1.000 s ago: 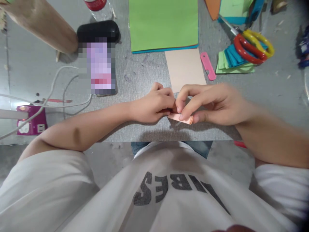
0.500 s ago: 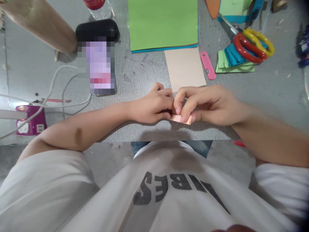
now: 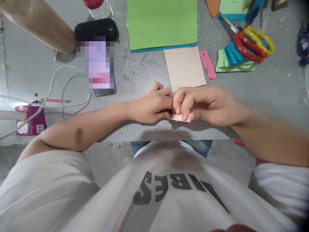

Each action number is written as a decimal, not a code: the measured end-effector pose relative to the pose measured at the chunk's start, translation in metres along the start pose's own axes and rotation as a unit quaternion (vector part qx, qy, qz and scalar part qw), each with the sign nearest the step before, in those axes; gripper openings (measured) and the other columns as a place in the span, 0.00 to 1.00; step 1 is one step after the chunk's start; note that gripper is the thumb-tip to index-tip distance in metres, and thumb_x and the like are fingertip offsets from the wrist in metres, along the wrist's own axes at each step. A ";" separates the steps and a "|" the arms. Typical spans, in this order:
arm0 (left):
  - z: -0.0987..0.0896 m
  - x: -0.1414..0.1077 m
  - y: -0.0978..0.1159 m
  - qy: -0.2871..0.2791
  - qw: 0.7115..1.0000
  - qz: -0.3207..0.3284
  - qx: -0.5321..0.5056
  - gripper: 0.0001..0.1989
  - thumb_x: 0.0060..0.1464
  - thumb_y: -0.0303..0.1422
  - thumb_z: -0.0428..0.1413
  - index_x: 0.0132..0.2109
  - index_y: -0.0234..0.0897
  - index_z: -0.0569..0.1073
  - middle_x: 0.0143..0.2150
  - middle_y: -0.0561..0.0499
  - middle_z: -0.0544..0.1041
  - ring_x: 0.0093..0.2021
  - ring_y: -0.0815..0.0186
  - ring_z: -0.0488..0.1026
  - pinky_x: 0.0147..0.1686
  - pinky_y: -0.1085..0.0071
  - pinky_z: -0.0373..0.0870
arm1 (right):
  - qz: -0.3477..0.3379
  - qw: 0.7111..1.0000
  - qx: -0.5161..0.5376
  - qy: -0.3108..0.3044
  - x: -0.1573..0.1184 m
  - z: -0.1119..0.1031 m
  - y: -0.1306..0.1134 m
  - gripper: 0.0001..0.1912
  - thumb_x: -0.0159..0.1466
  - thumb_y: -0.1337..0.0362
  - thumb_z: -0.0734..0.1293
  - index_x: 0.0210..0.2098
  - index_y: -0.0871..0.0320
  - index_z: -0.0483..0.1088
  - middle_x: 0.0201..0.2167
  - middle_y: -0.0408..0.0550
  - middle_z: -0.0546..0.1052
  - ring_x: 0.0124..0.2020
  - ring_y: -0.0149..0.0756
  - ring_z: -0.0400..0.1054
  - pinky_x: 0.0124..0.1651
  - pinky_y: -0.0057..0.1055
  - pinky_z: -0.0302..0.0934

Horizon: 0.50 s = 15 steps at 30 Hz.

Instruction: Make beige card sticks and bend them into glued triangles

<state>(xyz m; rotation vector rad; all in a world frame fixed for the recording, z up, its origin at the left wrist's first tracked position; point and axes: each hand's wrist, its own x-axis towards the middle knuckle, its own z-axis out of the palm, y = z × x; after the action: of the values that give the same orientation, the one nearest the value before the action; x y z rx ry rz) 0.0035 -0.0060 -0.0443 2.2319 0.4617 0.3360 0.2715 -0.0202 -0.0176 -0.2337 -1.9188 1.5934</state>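
a folded paper strip (image 3: 179, 118), pale peach, sits near the close edge of the grey table (image 3: 140, 72), its left end hidden by the left hand (image 3: 154, 104) and part of its top covered by fingertips, so the folds cannot be counted. the right hand (image 3: 212, 104) pinches its right end between thumb and fingers. the left thumb is at the other end, but the curled fingers are partly out of sight, and how firmly that hand grips cannot be told. just beyond lies a peach sheet (image 3: 184, 67), its near edge partly covered by the right hand. the green sheet (image 3: 163, 24) runs out of view at the top. scissors (image 3: 253, 45) overlap small paper slips (image 3: 233, 58). the phone (image 3: 98, 64) has a pixelated, unreadable screen; the bottle (image 3: 96, 8) is cut off.
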 end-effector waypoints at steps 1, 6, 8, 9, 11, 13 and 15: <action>0.000 0.000 0.000 -0.001 1.000 -0.002 0.001 0.09 0.75 0.42 0.60 0.47 0.48 0.84 0.48 0.49 0.89 0.59 0.48 0.80 0.69 0.43 0.59 | -0.001 1.000 0.001 0.000 0.000 0.000 0.000 0.15 0.84 0.51 0.79 0.46 0.55 0.82 0.45 0.46 0.83 0.45 0.34 0.77 0.55 0.35 0.74; 0.000 0.000 0.000 0.000 1.000 0.002 0.005 0.09 0.75 0.41 0.60 0.45 0.48 0.83 0.47 0.50 0.89 0.59 0.48 0.80 0.68 0.43 0.59 | -0.004 1.000 0.012 -0.003 -0.001 0.000 0.001 0.16 0.84 0.50 0.78 0.47 0.55 0.82 0.44 0.47 0.84 0.46 0.35 0.77 0.55 0.36 0.74; 0.000 0.000 0.000 0.003 1.000 0.007 0.008 0.08 0.74 0.39 0.60 0.44 0.47 0.83 0.47 0.50 0.89 0.59 0.48 0.80 0.67 0.42 0.59 | -0.001 1.000 0.021 -0.005 0.000 0.000 0.000 0.16 0.84 0.49 0.78 0.49 0.56 0.83 0.45 0.48 0.85 0.46 0.36 0.78 0.56 0.36 0.75; 0.000 0.000 0.000 0.003 1.000 0.009 0.009 0.08 0.74 0.39 0.60 0.44 0.47 0.83 0.46 0.50 0.89 0.59 0.48 0.80 0.67 0.42 0.59 | -0.005 1.000 0.026 -0.006 0.000 0.001 0.000 0.16 0.84 0.49 0.77 0.50 0.56 0.84 0.45 0.48 0.85 0.46 0.36 0.78 0.56 0.36 0.75; 0.000 0.000 0.000 0.004 1.000 0.010 0.008 0.08 0.74 0.38 0.60 0.43 0.47 0.83 0.45 0.50 0.89 0.59 0.48 0.80 0.68 0.42 0.59 | -0.008 1.000 0.028 -0.011 0.000 0.002 -0.001 0.13 0.85 0.52 0.77 0.51 0.56 0.85 0.47 0.49 0.86 0.47 0.35 0.79 0.56 0.36 0.75; 0.000 0.000 0.001 0.003 1.000 0.011 0.004 0.08 0.74 0.39 0.60 0.44 0.48 0.84 0.45 0.50 0.89 0.59 0.49 0.80 0.69 0.42 0.58 | -0.013 0.999 0.025 -0.017 0.000 0.003 -0.002 0.10 0.85 0.56 0.78 0.52 0.56 0.85 0.48 0.48 0.86 0.47 0.34 0.80 0.57 0.35 0.74; -0.001 0.001 0.002 0.001 1.000 0.009 0.001 0.09 0.74 0.40 0.60 0.45 0.49 0.84 0.46 0.50 0.89 0.59 0.49 0.80 0.70 0.42 0.58 | -0.023 0.999 0.026 -0.020 0.000 0.004 -0.003 0.09 0.85 0.57 0.78 0.51 0.56 0.85 0.48 0.47 0.86 0.47 0.33 0.79 0.57 0.35 0.74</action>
<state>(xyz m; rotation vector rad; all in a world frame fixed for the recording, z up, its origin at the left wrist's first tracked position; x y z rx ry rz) 0.0041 -0.0063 -0.0427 2.2384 0.4435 0.3471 0.2699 -0.0243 -0.0156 -0.1360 -1.8952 1.6265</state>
